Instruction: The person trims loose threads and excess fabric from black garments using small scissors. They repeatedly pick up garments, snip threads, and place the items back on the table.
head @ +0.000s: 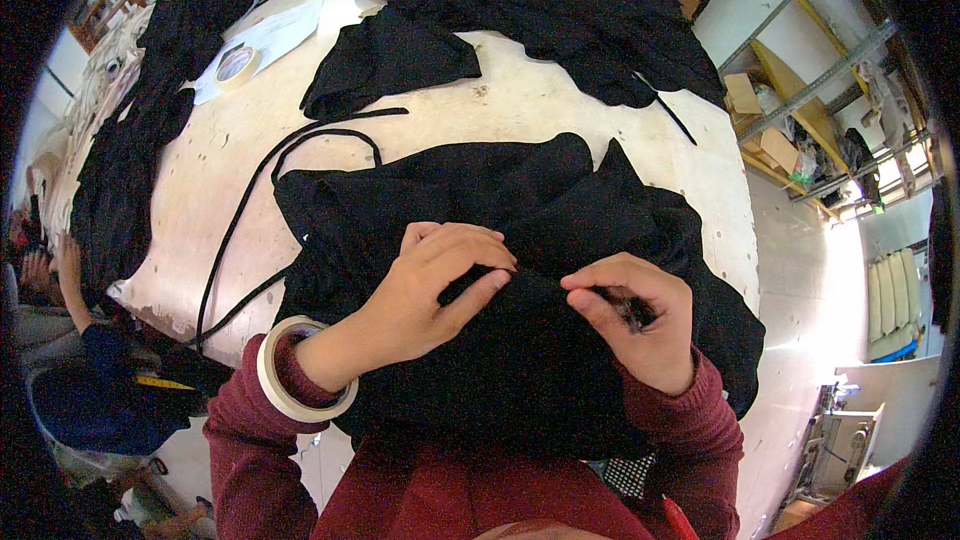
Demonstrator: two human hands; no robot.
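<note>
A bunched piece of black fabric lies before me across the table edge and my lap. My left hand pinches it between thumb and fingertips near its middle. Just to the right, my right hand has thumb and index finger together on the same cloth, a short gap from the left fingertips. Whatever detail lies in the pinch is too dark to make out. A roll of masking tape hangs around my left wrist like a bracelet. Black cord loops out from the fabric's left side onto the table.
More black fabric pieces cover the far side of the pale table. Another tape roll rests on a printed paper sheet. A person in a dark blue sleeve is at the left. Metal shelving stands at right.
</note>
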